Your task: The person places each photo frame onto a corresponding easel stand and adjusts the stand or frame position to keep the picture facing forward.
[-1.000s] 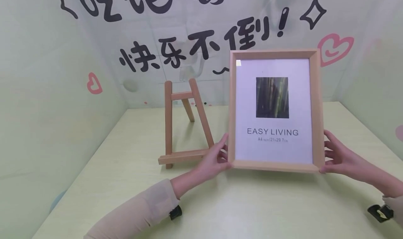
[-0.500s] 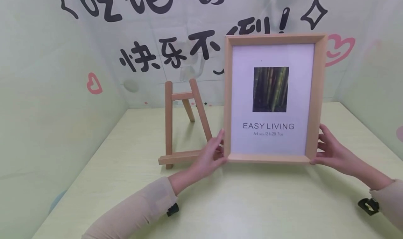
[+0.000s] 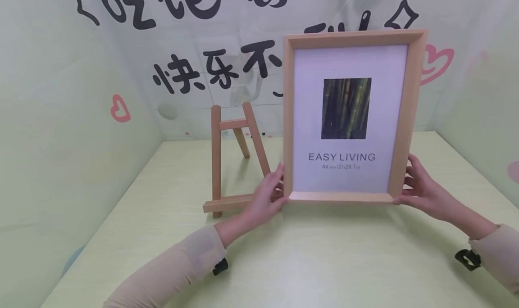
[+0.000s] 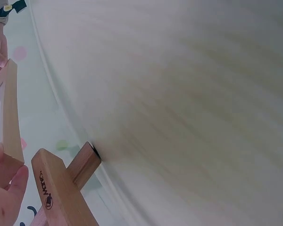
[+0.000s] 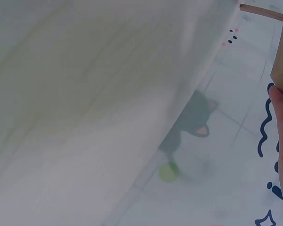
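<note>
A light-wood picture frame [image 3: 345, 114] with a bamboo print and the words EASY LIVING is held upright above the table, tilted slightly. My left hand [image 3: 262, 201] grips its lower left corner, with the thumb at the front edge. At the lower right corner, my right hand [image 3: 429, 194] holds the other side; the fingers behind the edge are partly hidden. Just left of the frame stands a small wooden easel [image 3: 216, 157], its lower ledge partly covered by my left hand. The left wrist view shows the frame corner [image 4: 12, 113] near the easel's ledge [image 4: 61, 188].
The pale wood-grain table [image 3: 324, 254] spreads under both forearms. Behind it rises a wall covering [image 3: 186, 29] with black lettering and pink hearts. Side walls [image 3: 73, 132] close in the table on the left and right.
Both hands have raised the picture frame and brought it slightly left and nearer, so it looks larger and covers more of the wall lettering. The easel has stayed put.
</note>
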### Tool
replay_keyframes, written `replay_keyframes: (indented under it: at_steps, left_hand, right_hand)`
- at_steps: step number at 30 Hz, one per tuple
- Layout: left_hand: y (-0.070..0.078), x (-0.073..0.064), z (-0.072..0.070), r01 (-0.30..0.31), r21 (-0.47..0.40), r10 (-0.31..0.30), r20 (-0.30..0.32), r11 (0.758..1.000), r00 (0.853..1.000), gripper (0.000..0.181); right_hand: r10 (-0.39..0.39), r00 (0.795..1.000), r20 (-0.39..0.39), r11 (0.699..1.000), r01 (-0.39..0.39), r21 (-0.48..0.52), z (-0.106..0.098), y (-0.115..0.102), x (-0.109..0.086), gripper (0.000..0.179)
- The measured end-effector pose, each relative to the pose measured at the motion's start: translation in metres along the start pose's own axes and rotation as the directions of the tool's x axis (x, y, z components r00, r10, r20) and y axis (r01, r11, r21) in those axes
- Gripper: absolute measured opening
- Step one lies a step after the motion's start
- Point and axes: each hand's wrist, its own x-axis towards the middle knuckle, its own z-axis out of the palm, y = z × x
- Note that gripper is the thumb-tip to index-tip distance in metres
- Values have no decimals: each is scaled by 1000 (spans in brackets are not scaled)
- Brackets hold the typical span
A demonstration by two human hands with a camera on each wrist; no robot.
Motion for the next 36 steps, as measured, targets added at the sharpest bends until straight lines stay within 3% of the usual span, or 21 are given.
replay_keyframes:
  at_steps: [10,18,36]
  left_hand:
    - [-1,-1,-9,9,36,-8,-17,999,1000,89]
    - [-2,-1,-19,-17,91,21,-49,996,999,86]
    - [-8,-9,-35,146,102,-140,-65,984,988,87]
  right_hand:
    - [-2,1000,-9,999,1,-51,3,-2,12,99]
    - [-28,999,-25,999,27,-43,6,-2,25,101]
    - [-14,1000,-8,994,13,-110,18,-3,47,100]
